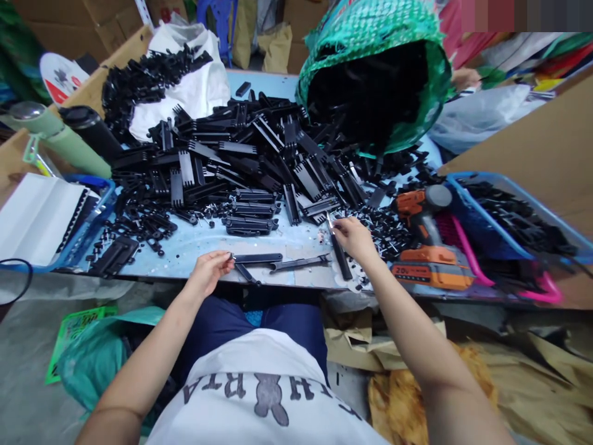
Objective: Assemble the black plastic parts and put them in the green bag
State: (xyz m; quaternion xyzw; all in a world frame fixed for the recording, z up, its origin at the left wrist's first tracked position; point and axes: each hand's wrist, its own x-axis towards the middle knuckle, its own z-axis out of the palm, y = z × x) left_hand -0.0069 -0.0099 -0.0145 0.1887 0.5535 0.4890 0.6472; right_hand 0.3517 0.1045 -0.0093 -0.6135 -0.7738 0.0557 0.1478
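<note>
My left hand (213,271) pinches the left end of a jointed black plastic piece (259,258) at the table's front edge. A second black arm (301,264) lies against its right side. My right hand (354,238) is closed at the upper part of a dark rod-like tool with a silvery tip (340,253), which slants down to the table edge. Folded black assemblies (252,224) are stacked just behind. Small screws (377,225) are scattered right of my right hand.
A large heap of black parts (231,148) covers the table's middle. At the back right a green woven sack (370,18) lies open. An orange cordless drill (433,266) stands right, beside a blue basket (523,216). Two bottles (88,133) are on the left.
</note>
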